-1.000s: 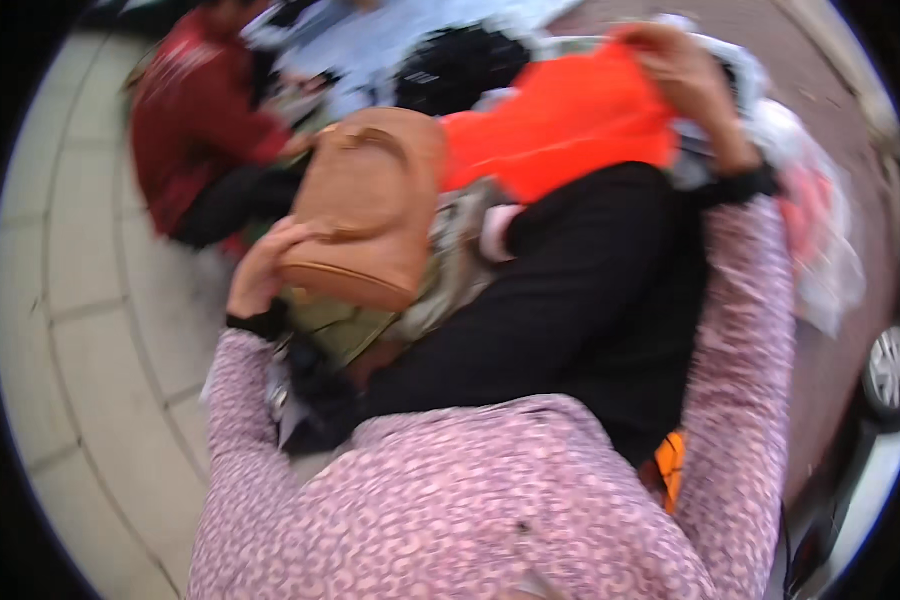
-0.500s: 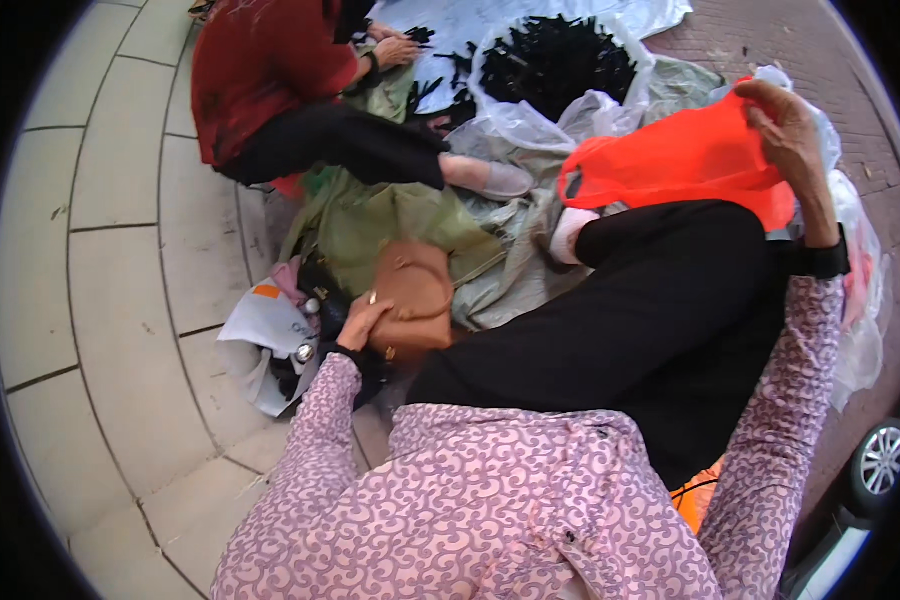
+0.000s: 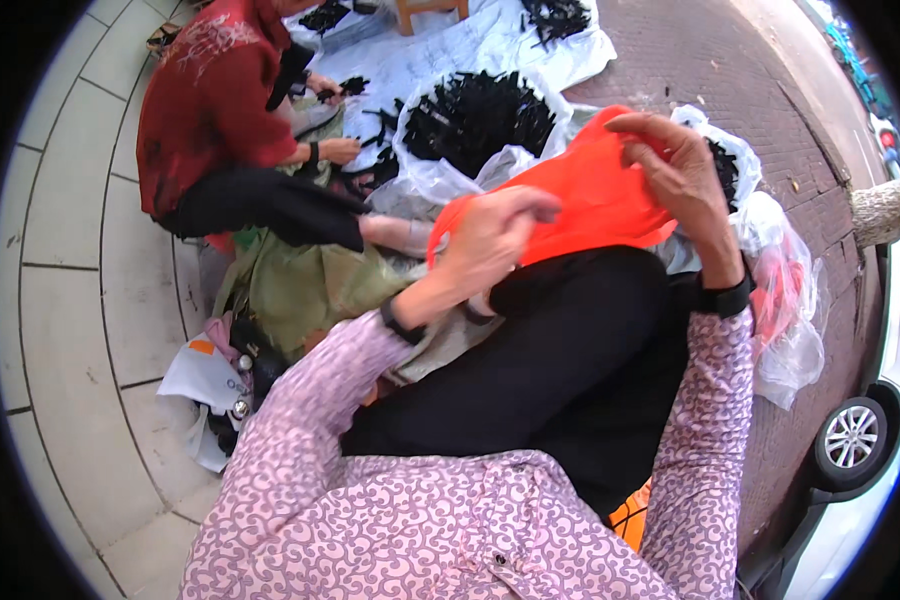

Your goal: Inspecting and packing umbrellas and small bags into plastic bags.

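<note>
One red bag (image 3: 582, 192), seemingly steadied, was pinched in your right hand (image 3: 678, 172) at two o'clock; the next move wanted firmness; your blurred left hand (image 3: 485, 238) was unreadable.

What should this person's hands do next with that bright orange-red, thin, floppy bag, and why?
I think the left hand should probably take hold of the left part of the bright orange-red, thin, floppy bag. The right hand holds its upper right part, while the left is in front of the left part with no clear grip.
</note>
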Available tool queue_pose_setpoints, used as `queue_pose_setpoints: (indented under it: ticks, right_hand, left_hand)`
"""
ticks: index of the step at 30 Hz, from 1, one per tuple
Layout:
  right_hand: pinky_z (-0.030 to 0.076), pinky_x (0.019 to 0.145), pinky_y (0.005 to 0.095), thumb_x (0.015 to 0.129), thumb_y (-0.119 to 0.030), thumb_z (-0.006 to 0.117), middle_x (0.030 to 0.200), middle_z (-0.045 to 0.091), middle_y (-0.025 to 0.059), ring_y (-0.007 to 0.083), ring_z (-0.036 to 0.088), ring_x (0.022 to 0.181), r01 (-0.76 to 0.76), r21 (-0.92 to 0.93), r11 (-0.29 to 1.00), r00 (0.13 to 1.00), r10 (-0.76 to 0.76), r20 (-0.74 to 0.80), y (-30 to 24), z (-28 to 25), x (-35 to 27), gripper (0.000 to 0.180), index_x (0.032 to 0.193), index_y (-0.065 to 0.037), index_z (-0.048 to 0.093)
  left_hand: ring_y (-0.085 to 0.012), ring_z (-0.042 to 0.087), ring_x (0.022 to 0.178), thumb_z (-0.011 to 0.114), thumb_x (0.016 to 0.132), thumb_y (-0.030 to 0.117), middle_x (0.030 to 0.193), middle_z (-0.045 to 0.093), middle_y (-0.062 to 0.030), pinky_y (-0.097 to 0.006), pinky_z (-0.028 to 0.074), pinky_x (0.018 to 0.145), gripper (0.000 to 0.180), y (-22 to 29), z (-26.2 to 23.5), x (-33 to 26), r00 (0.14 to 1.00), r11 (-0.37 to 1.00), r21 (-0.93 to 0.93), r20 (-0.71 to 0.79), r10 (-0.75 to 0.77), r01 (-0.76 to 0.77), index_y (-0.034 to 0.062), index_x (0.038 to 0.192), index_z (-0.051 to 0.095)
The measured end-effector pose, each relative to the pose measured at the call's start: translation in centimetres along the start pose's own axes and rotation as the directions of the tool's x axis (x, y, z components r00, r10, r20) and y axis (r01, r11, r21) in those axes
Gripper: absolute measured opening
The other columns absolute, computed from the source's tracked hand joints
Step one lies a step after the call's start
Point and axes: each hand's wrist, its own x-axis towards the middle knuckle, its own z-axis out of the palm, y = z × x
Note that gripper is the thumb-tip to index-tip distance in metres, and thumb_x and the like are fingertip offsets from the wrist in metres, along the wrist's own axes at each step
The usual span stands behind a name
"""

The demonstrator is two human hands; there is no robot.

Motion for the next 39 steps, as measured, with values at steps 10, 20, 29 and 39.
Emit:
queue_pose_setpoints:
  ticks: [10,20,29,39]
  right_hand:
    - [0.048,0.073,0.0204,0.090,0.001,0.051,0.093,0.065,0.0018,0.0040,0.057,0.076,-0.241,0.745,0.622,0.902,-0.140,0.409,-5.2,3.6,-1.5,0.021,0.105,0.000,0.065]
    - [0.026,0.040,0.0159,0.090,-0.002,0.045,0.060,0.052,0.0008,0.0015,0.038,0.045,-0.179,0.789,0.588,0.961,-0.067,0.267,-5.5,0.6,-1.7,0.024,0.106,0.003,0.063]
    - [0.027,0.050,0.0153,0.092,-0.010,0.049,0.067,0.051,-0.0034,0.0004,0.039,0.056,-0.046,0.598,0.800,0.999,0.027,0.041,-3.7,1.4,-0.1,0.025,0.108,0.001,0.065]
    - [0.035,0.053,0.0145,0.092,-0.005,0.051,0.068,0.059,-0.0035,0.0001,0.047,0.058,-0.032,0.553,0.833,0.999,0.028,0.016,-2.9,3.2,0.1,0.021,0.099,-0.001,0.070]
  left_hand:
    - [-0.0195,0.062,0.099,0.048,0.092,0.005,0.104,0.066,-0.0094,-0.031,0.049,0.087,0.030,-11.4,7.7,8.8,0.978,0.693,-0.712,-0.047,-0.203,0.110,0.0018,0.121,0.056]
    - [-0.0194,0.061,0.100,0.049,0.092,0.006,0.104,0.066,-0.0090,-0.031,0.048,0.087,0.031,-14.5,4.6,10.2,0.969,0.728,-0.667,-0.035,-0.243,0.158,0.0021,0.122,0.055]
    - [-0.0194,0.061,0.100,0.049,0.092,0.006,0.105,0.065,-0.0087,-0.031,0.048,0.087,0.032,-14.5,3.3,4.4,0.925,0.701,-0.631,0.073,-0.372,0.332,0.0024,0.123,0.054]
    - [-0.0193,0.061,0.101,0.050,0.092,0.007,0.105,0.065,-0.0083,-0.031,0.048,0.087,0.033,-12.0,0.9,-4.6,0.812,0.609,-0.545,0.296,-0.503,0.576,0.0027,0.125,0.053]
